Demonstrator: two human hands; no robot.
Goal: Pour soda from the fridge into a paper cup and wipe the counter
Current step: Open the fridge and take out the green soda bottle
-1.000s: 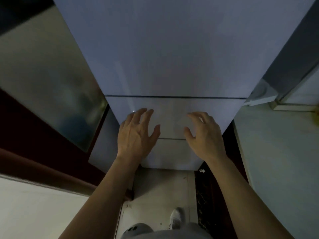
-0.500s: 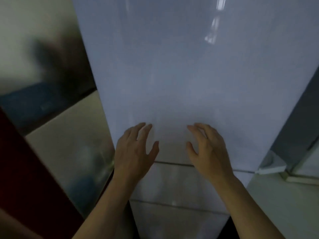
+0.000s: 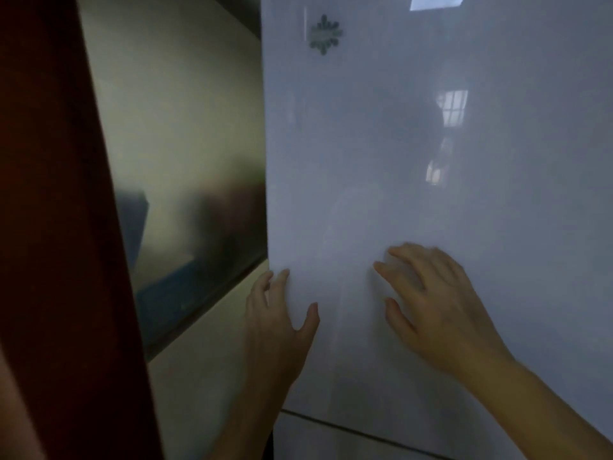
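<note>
The left hand (image 3: 278, 327) has slid to the left edge of the fridge door (image 3: 431, 161), fingers straight, gripping nothing. The right hand (image 3: 438, 303) is spread open at the door's front.

The fridge door (image 3: 431, 161), pale and glossy, fills the view from 12 to 5 o'clock. A snowflake sticker (image 3: 325, 34) sits on it at 12 o'clock. The left hand (image 3: 277, 327) lies at its left edge at 6 o'clock, thumb on the front. The right hand (image 3: 434, 303), fingers spread and blurred, is at the front at 4 o'clock. A seam (image 3: 365, 433) ends the fridge door at 5 o'clock.
</note>
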